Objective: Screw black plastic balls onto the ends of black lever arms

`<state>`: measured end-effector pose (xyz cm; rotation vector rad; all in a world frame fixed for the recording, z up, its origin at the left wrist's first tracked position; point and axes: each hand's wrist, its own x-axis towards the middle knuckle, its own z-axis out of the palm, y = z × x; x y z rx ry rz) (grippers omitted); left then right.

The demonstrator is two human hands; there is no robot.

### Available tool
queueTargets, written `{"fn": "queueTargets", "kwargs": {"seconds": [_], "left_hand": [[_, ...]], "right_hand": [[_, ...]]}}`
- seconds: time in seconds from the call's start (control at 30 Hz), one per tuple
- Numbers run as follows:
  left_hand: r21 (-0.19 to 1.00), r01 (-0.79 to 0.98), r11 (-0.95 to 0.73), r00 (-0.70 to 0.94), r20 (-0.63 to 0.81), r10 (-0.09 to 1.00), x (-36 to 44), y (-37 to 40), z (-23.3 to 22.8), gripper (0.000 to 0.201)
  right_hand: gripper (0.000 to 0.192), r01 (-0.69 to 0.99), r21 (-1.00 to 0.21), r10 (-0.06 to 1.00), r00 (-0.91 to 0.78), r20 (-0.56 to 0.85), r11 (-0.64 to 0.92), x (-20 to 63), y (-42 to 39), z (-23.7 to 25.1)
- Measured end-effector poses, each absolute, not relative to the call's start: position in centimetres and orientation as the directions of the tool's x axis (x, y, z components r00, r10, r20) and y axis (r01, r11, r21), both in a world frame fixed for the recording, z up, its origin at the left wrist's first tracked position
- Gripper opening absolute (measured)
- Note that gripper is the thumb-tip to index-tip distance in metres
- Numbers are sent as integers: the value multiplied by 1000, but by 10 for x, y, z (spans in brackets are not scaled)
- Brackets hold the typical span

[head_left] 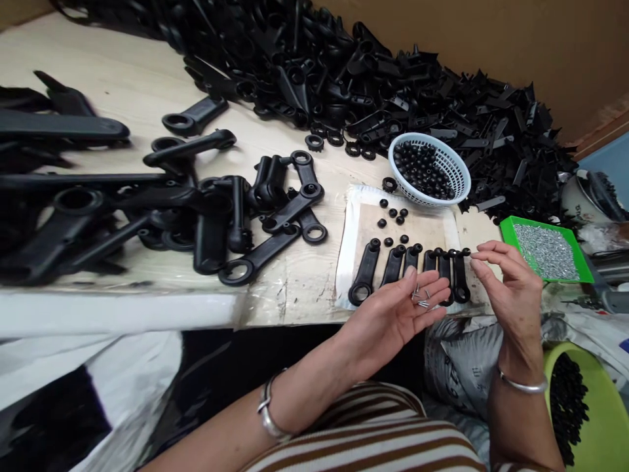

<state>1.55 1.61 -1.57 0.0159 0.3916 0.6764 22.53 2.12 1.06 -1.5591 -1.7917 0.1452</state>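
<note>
My left hand (393,314) is palm up with its fingers stretched out, and several small metal screws (422,303) lie on them. Beneath and beyond it, several black plastic crank arms (366,272) stand in a row, ring ends toward me, with round caps at their far ends. My right hand (514,288) has thumb and forefinger brought together beside the tip of the rightmost crank arm (460,278). Whatever is between those fingertips is too small to make out. Several loose black knobs (392,213) are scattered just past the row. My left fingers partly cover the middle arms.
A pale blue basket (464,180) of black knobs is behind the row. To the right, a green tray (584,262) holds many metal screws. Black plastic parts (314,72) are heaped along the back, with more crank arms (275,252) at left. A yellow-green bucket (607,406) stands low right.
</note>
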Motion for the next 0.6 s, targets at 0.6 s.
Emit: {"fn": "queueTargets", "kwargs": {"seconds": [0.6], "left_hand": [[135, -647, 750, 706, -264, 657, 19, 15, -20, 37]], "right_hand": [[24, 815, -376, 884, -319, 342, 440, 179, -6, 13]]}}
